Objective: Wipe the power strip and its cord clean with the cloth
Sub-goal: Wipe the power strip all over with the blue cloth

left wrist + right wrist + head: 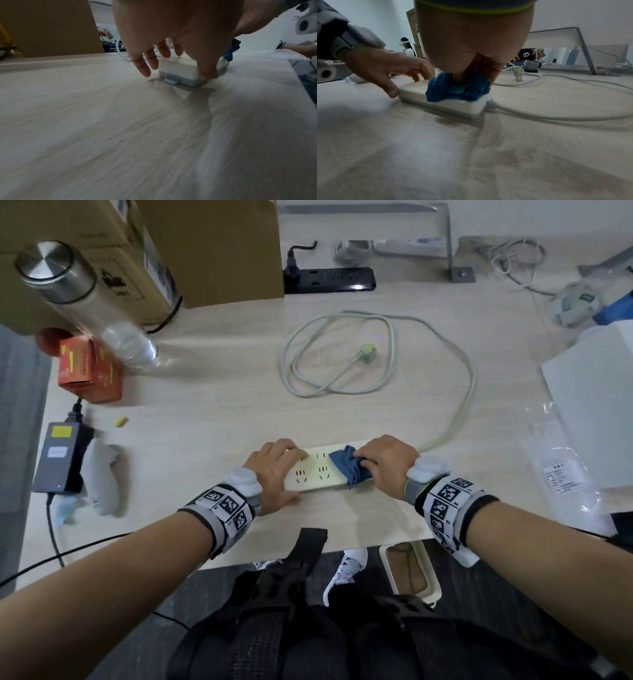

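Observation:
A white power strip [318,470] lies flat near the table's front edge. My left hand [277,470] holds its left end, with fingers arched over the top and the thumb against the near side. My right hand [387,463] grips a bunched blue cloth [349,469] and presses it onto the strip's right part. The pale cord [469,385] leaves the right end and loops back to its plug [368,350]. In the left wrist view my left hand [176,63] spans the strip's end [180,70]. The right wrist view shows the cloth [453,89] on the strip [453,106], with the cord [556,117] alongside.
A black power strip [342,280] and cardboard boxes [212,244] stand at the back. On the left are a steel-capped bottle [85,299], an orange box [89,371] and a power adapter [60,460]. A white box [596,412] and a plastic bag [561,474] lie at the right.

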Demonstrator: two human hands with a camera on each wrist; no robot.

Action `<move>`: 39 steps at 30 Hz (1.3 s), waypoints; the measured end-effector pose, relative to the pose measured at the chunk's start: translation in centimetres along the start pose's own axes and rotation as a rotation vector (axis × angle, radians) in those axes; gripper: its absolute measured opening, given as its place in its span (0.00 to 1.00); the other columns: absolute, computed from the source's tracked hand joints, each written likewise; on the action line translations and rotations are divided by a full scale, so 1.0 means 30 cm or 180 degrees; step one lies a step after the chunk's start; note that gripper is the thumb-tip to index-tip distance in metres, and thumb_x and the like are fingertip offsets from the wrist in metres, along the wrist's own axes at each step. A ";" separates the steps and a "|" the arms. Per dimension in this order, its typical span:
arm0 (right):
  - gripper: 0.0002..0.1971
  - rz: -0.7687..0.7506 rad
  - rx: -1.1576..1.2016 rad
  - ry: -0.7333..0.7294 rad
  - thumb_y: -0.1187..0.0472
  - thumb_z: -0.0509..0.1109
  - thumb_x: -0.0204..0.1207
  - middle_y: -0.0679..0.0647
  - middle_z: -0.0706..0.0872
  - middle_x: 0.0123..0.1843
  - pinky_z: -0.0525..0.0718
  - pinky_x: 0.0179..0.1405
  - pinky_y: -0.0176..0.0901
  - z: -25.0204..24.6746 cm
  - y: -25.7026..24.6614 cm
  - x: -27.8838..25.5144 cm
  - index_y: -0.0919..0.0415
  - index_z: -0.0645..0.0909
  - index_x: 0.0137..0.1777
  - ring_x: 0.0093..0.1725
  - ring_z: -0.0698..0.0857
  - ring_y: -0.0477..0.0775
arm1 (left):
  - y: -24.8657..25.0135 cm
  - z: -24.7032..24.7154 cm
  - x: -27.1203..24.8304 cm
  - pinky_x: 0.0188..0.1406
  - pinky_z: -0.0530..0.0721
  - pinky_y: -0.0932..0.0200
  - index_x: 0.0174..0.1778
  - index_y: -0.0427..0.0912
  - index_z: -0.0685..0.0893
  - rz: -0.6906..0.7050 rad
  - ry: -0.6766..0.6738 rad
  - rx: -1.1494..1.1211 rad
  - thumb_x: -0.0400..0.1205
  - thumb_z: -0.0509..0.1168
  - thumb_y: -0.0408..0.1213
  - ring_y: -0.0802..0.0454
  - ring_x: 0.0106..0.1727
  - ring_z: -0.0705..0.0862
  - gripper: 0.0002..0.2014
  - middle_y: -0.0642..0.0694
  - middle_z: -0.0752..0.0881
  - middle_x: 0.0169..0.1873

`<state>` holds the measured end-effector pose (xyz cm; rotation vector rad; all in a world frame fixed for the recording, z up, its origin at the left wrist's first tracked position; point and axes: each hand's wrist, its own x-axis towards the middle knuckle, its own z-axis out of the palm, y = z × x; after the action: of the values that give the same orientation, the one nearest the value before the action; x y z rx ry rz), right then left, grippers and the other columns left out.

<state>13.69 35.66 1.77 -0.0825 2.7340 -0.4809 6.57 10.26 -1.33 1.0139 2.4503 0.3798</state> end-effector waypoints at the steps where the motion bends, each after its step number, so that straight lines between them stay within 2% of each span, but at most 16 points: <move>1: 0.13 -0.0032 0.0090 0.0107 0.66 0.63 0.81 0.59 0.88 0.55 0.79 0.55 0.53 0.011 0.003 -0.005 0.61 0.85 0.61 0.57 0.81 0.63 | 0.002 0.001 0.001 0.62 0.76 0.47 0.73 0.51 0.68 -0.0029 0.0026 -0.0030 0.67 0.74 0.59 0.46 0.64 0.72 0.40 0.49 0.69 0.69; 3: 0.12 -0.0023 0.0251 0.0266 0.67 0.65 0.80 0.59 0.88 0.54 0.80 0.53 0.53 0.021 0.008 -0.005 0.62 0.86 0.59 0.55 0.81 0.64 | 0.003 -0.005 0.010 0.63 0.76 0.44 0.75 0.50 0.65 -0.0268 0.0086 -0.0202 0.67 0.73 0.61 0.46 0.64 0.73 0.43 0.48 0.69 0.69; 5: 0.12 0.0034 0.0358 0.0362 0.67 0.65 0.80 0.58 0.88 0.54 0.79 0.53 0.49 0.018 0.009 -0.002 0.61 0.86 0.59 0.55 0.82 0.63 | 0.010 -0.018 0.025 0.64 0.75 0.46 0.76 0.49 0.62 -0.0733 -0.0002 -0.0428 0.65 0.74 0.62 0.46 0.65 0.74 0.47 0.48 0.71 0.68; 8: 0.12 0.0125 0.0653 0.0629 0.68 0.66 0.79 0.57 0.89 0.52 0.78 0.51 0.45 -0.005 0.019 -0.002 0.60 0.87 0.58 0.53 0.84 0.61 | 0.029 -0.029 0.051 0.59 0.76 0.51 0.73 0.47 0.65 -0.1209 -0.0338 -0.0689 0.63 0.78 0.58 0.45 0.62 0.76 0.46 0.45 0.72 0.64; 12: 0.12 0.0377 0.0985 0.0864 0.67 0.65 0.79 0.51 0.90 0.51 0.79 0.49 0.40 -0.064 0.056 -0.007 0.56 0.86 0.57 0.50 0.85 0.55 | 0.034 -0.044 0.092 0.59 0.81 0.44 0.69 0.51 0.70 -0.1507 -0.0714 -0.0718 0.61 0.79 0.59 0.45 0.57 0.80 0.43 0.46 0.72 0.60; 14: 0.12 0.0447 0.1063 0.1056 0.66 0.66 0.79 0.51 0.90 0.51 0.81 0.49 0.43 -0.098 0.070 -0.010 0.56 0.86 0.57 0.49 0.86 0.55 | 0.030 -0.070 0.112 0.60 0.81 0.45 0.67 0.52 0.74 -0.1473 -0.0579 -0.0748 0.64 0.78 0.55 0.45 0.56 0.80 0.36 0.47 0.71 0.58; 17: 0.11 0.0317 0.1242 0.1559 0.67 0.66 0.78 0.48 0.89 0.49 0.83 0.48 0.44 -0.145 0.078 -0.009 0.58 0.85 0.58 0.46 0.86 0.53 | 0.018 -0.115 0.121 0.56 0.82 0.47 0.62 0.53 0.77 -0.1180 0.0040 -0.0942 0.72 0.75 0.48 0.47 0.50 0.81 0.24 0.54 0.71 0.54; 20: 0.12 0.0277 0.1468 0.1916 0.66 0.65 0.78 0.44 0.86 0.46 0.79 0.44 0.32 -0.176 0.073 0.002 0.57 0.85 0.58 0.43 0.83 0.46 | 0.002 -0.124 0.106 0.51 0.82 0.52 0.61 0.47 0.80 -0.0698 0.0630 -0.1041 0.75 0.73 0.41 0.50 0.42 0.79 0.18 0.55 0.72 0.50; 22: 0.11 0.0223 0.1469 0.1913 0.65 0.65 0.78 0.44 0.86 0.44 0.78 0.43 0.31 -0.176 0.061 0.006 0.56 0.85 0.56 0.42 0.82 0.45 | -0.001 -0.117 0.092 0.47 0.79 0.56 0.58 0.44 0.81 -0.0453 0.0799 -0.0910 0.74 0.74 0.39 0.51 0.42 0.77 0.17 0.54 0.73 0.49; 26: 0.10 -0.0145 0.1048 0.1595 0.69 0.66 0.75 0.54 0.90 0.46 0.79 0.47 0.41 -0.105 0.034 0.011 0.61 0.87 0.51 0.46 0.85 0.57 | -0.010 -0.094 0.083 0.47 0.79 0.50 0.53 0.43 0.83 -0.0340 0.0816 -0.0637 0.70 0.77 0.40 0.44 0.47 0.78 0.17 0.49 0.76 0.45; 30: 0.11 -0.0489 0.0577 0.1488 0.64 0.66 0.75 0.58 0.91 0.49 0.72 0.54 0.32 -0.028 0.043 0.022 0.65 0.89 0.52 0.49 0.85 0.57 | -0.017 -0.092 0.086 0.47 0.79 0.50 0.54 0.44 0.83 -0.0300 0.0805 -0.0683 0.71 0.77 0.40 0.48 0.49 0.77 0.17 0.53 0.75 0.46; 32: 0.12 -0.0442 0.0515 0.1426 0.65 0.68 0.74 0.59 0.90 0.52 0.71 0.56 0.32 -0.021 0.064 0.030 0.65 0.88 0.54 0.51 0.87 0.62 | -0.032 -0.085 0.077 0.44 0.82 0.52 0.56 0.44 0.84 -0.0239 0.0849 -0.0766 0.72 0.76 0.42 0.51 0.45 0.78 0.18 0.53 0.77 0.47; 35: 0.12 -0.0429 0.0274 0.1612 0.69 0.71 0.69 0.64 0.89 0.53 0.73 0.58 0.36 -0.024 0.094 0.034 0.68 0.89 0.51 0.51 0.87 0.66 | -0.042 -0.083 0.072 0.43 0.83 0.54 0.63 0.41 0.83 -0.0206 0.0870 -0.0898 0.74 0.75 0.42 0.54 0.38 0.78 0.21 0.53 0.77 0.47; 36: 0.12 -0.0527 0.0161 0.1609 0.70 0.72 0.67 0.65 0.88 0.52 0.77 0.57 0.39 -0.032 0.081 0.032 0.69 0.89 0.50 0.51 0.88 0.67 | -0.039 -0.088 0.075 0.44 0.81 0.56 0.63 0.41 0.82 -0.0304 0.0851 -0.0925 0.74 0.75 0.42 0.53 0.38 0.77 0.21 0.53 0.75 0.46; 38: 0.11 -0.0936 -0.0177 0.1512 0.75 0.73 0.59 0.67 0.89 0.44 0.87 0.43 0.46 -0.044 0.033 0.039 0.72 0.88 0.43 0.42 0.89 0.68 | -0.037 -0.097 0.083 0.44 0.78 0.58 0.60 0.41 0.82 -0.0451 0.0790 -0.0939 0.74 0.75 0.41 0.52 0.39 0.77 0.20 0.53 0.74 0.45; 39: 0.10 -0.1101 -0.0255 0.1346 0.78 0.73 0.56 0.66 0.88 0.40 0.88 0.38 0.48 -0.049 0.004 0.045 0.71 0.86 0.39 0.39 0.89 0.68 | -0.036 -0.099 0.084 0.43 0.77 0.57 0.57 0.42 0.81 -0.0455 0.0733 -0.0929 0.73 0.75 0.41 0.52 0.40 0.77 0.19 0.52 0.74 0.45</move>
<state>11.90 36.08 2.55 -0.5386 3.1688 -0.5306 2.84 11.10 -0.03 0.7010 2.5491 0.8172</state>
